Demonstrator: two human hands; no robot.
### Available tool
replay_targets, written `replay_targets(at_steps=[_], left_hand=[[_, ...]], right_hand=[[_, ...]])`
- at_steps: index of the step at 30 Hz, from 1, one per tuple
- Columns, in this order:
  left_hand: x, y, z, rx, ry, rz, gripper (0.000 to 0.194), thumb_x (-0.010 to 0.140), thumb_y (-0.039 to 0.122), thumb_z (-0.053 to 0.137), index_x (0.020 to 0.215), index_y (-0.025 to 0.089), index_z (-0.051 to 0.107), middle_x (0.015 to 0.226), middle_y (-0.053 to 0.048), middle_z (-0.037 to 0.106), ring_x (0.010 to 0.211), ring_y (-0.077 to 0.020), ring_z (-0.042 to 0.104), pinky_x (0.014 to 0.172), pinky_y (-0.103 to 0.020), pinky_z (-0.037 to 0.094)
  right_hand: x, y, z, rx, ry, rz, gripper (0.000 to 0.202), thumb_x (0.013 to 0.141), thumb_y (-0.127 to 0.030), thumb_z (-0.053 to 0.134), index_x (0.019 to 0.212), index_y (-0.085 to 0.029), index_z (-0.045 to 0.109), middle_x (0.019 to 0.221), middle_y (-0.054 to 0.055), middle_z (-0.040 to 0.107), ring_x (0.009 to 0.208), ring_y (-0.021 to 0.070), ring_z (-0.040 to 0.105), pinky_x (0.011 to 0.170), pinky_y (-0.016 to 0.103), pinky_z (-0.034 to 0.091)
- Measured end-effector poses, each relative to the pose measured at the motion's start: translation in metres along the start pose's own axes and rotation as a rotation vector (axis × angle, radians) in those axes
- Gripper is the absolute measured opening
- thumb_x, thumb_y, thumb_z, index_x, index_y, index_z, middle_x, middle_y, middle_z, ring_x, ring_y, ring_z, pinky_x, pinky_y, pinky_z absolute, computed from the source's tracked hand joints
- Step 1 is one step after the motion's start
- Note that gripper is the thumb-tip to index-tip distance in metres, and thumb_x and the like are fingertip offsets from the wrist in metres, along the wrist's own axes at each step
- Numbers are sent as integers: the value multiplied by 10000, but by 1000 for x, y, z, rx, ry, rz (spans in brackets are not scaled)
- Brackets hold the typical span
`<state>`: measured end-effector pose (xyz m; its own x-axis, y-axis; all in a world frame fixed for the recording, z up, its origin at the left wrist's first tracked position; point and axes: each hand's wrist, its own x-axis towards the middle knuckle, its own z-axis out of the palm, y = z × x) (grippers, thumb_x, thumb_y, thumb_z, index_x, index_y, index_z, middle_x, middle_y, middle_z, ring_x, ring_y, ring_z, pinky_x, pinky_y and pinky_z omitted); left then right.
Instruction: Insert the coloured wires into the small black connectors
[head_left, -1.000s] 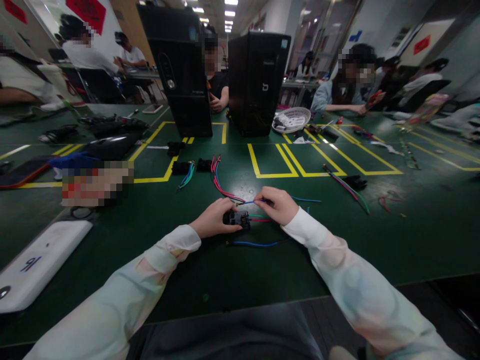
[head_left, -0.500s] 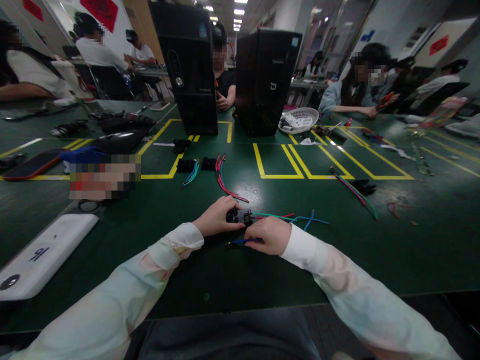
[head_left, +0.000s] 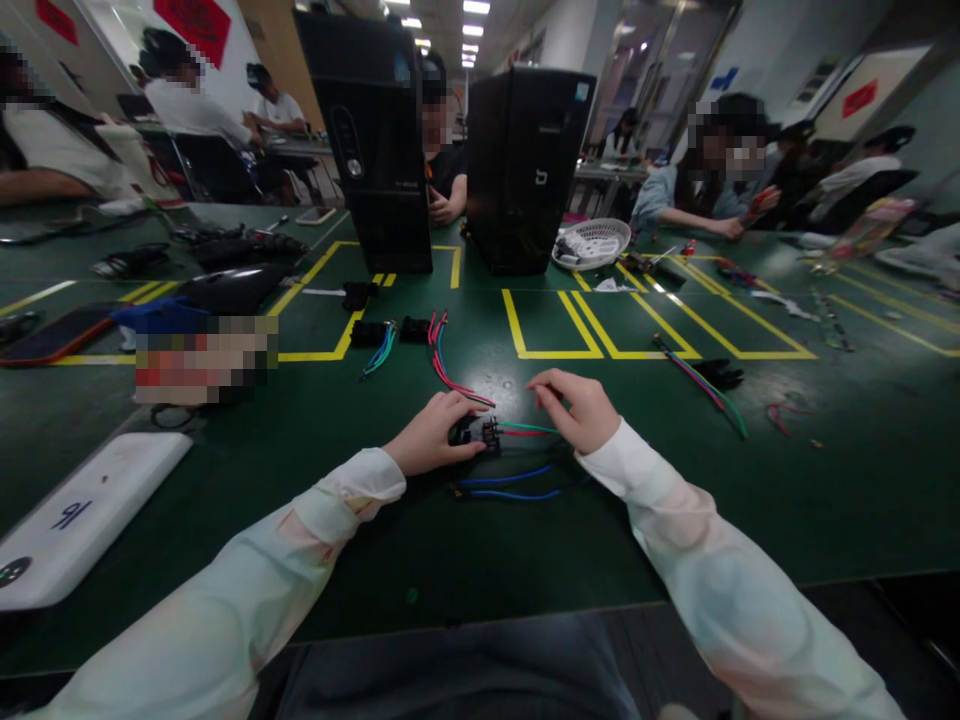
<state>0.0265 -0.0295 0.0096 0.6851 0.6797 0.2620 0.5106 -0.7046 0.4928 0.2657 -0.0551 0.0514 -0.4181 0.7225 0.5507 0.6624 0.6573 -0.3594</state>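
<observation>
My left hand (head_left: 437,432) is closed around a small black component (head_left: 480,432) with dark pins along its right end. Green and red wires (head_left: 525,431) run rightward from that component, passing below my right hand (head_left: 581,407). That right hand hovers over the table with bent fingers, the index and thumb a little apart and nothing visible between them. Closer to me, a pair of blue wires (head_left: 510,494) lies on the table, joined at a dark left end.
Two black computer towers (head_left: 375,150) stand ahead, with a person between them. Black connectors with coloured wires (head_left: 381,350) lie beyond my hands. A white basket (head_left: 592,245) is at the back right, a white power bank-like case (head_left: 90,520) at left. Another wire bundle (head_left: 705,385) lies right.
My right hand has let go of the blue wires and moved up and to the right. The blue wires now lie on the table. My left hand keeps its hold on the black component.
</observation>
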Motion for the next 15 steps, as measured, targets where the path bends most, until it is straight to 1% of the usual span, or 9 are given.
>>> replay_targets(at_steps=[2, 5, 7, 10, 13, 15], left_hand=[[0, 0, 0, 5, 7, 3, 397, 749, 355, 603, 1122, 239, 532, 1061, -50, 525, 1002, -228, 460, 886, -375, 387], [0, -2, 2, -3, 31, 4, 375, 729, 350, 617, 1078, 229, 556, 1035, -52, 520, 994, -226, 459, 886, -375, 389], [0, -3, 3, -10, 42, 5, 377, 715, 364, 631, 1058, 224, 562, 1017, -52, 520, 984, -226, 463, 877, -376, 392], [0, -5, 4, -27, 40, 13, 378, 714, 404, 634, 1034, 215, 565, 1003, -53, 521, 972, -224, 469, 861, -373, 397], [1, -5, 4, -40, 51, 6, 357, 719, 403, 631, 1004, 201, 557, 995, -55, 520, 963, -222, 472, 852, -369, 400], [1, -6, 4, -41, 68, -17, 322, 719, 385, 628, 963, 191, 549, 973, -53, 517, 947, -220, 477, 841, -368, 406]], right_hand=[[0, 0, 4, 13, -63, -25, 167, 871, -187, 396, 876, -156, 560, 710, 23, 587, 641, 118, 537, 628, 226, 413], [-1, -2, 12, 24, -215, -109, 157, 866, -191, 409, 838, -157, 560, 752, 40, 579, 699, 127, 533, 661, 232, 410], [-2, -2, 15, -4, -293, -141, 152, 865, -206, 419, 846, -155, 562, 786, 51, 569, 747, 135, 528, 684, 238, 404], [-3, -3, 15, -94, -329, -121, 156, 865, -258, 440, 862, -156, 558, 841, 63, 557, 789, 145, 520, 691, 238, 389], [-4, -9, 11, -177, -343, -86, 194, 872, -309, 427, 847, -160, 549, 855, 63, 559, 750, 139, 523, 649, 228, 370], [-6, -17, 10, -236, -411, -65, 226, 884, -321, 391, 835, -165, 547, 835, 58, 579, 707, 135, 535, 608, 226, 355]])
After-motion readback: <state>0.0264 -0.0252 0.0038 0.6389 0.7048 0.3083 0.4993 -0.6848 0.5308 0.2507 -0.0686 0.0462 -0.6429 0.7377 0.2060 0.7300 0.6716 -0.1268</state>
